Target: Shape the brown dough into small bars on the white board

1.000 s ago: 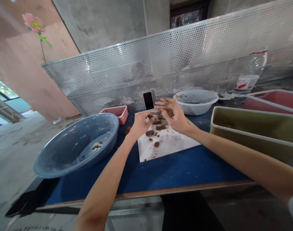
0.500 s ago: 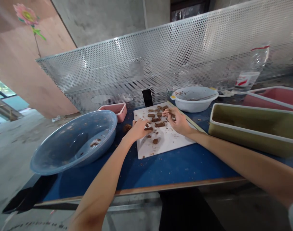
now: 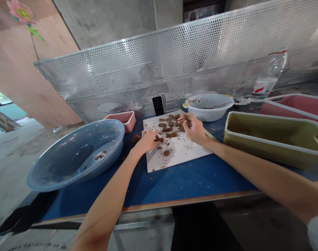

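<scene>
Several brown clay-like pieces (image 3: 171, 134), some shaped like small bars, lie on a white board (image 3: 159, 162) among crumbs. Over the board's left edge rests my left hand (image 3: 148, 141), its fingers apart and curved beside a brown piece (image 3: 159, 139); whether they touch it I cannot tell. At the board's right side my right hand (image 3: 194, 129) is closed in a pinch on a slim brown clay-like piece (image 3: 186, 119), above other pieces. The fingers partly cover it. A round brown lump (image 3: 166, 153) lies nearer to me on the board.
A large blue basin (image 3: 77, 153) and a small pink tub (image 3: 127, 122) stand left. Behind the board is a phone-like device (image 3: 158, 105). A white basin (image 3: 210, 108), olive planter (image 3: 269, 146), pink planter (image 3: 297, 104) and bottle (image 3: 266, 82) stand right, before a perforated metal panel (image 3: 172, 59).
The whole view has shifted slightly. My right hand has turned a little and raised its pinched fingers with the brown piece. My left hand stays at the board's left edge.
</scene>
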Action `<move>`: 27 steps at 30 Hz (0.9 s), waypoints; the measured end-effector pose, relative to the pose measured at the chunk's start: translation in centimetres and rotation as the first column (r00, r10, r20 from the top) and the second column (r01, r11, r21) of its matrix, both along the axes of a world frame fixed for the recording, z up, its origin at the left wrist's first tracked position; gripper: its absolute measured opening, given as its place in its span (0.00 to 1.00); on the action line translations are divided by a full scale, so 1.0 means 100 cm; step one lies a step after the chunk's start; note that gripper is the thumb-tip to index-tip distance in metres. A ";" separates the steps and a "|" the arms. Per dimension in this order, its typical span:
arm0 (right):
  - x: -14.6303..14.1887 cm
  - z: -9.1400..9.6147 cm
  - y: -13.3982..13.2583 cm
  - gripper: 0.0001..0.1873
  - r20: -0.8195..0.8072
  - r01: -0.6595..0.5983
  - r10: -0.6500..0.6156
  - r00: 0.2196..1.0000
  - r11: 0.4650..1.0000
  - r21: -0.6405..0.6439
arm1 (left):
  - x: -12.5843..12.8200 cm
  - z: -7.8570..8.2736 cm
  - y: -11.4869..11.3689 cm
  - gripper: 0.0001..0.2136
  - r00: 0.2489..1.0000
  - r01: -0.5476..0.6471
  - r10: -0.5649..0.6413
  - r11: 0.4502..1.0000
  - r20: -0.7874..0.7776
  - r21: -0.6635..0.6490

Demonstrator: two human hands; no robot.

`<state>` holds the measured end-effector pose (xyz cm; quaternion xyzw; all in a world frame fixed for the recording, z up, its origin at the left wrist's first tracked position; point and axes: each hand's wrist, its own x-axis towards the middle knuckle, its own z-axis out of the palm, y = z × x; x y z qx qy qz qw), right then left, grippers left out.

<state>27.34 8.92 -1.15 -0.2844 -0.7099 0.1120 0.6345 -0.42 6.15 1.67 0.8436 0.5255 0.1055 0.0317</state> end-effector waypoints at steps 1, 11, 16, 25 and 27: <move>0.000 0.000 0.000 0.14 0.000 0.001 -0.001 1.000 1.000 -0.005 | 0.000 0.000 0.000 0.20 1.000 -0.002 0.002 1.000 0.002 0.000; 0.002 -0.001 0.001 0.15 0.002 -0.007 0.007 1.000 0.999 -0.031 | 0.001 0.012 0.008 0.23 0.998 -0.062 0.064 0.997 -0.027 0.047; 0.003 0.000 0.003 0.13 -0.002 0.019 -0.019 1.000 1.000 -0.014 | 0.012 0.034 0.036 0.22 0.991 -0.069 0.081 0.991 -0.104 0.114; 0.007 0.000 0.010 0.14 -0.008 0.035 -0.035 0.999 0.999 -0.005 | 0.008 0.041 0.090 0.23 0.981 -0.156 0.153 0.988 -0.120 -0.016; 0.007 0.000 0.010 0.15 -0.002 0.032 -0.032 0.999 0.999 -0.020 | 0.002 0.037 0.096 0.23 0.978 -0.172 0.169 0.985 -0.124 -0.020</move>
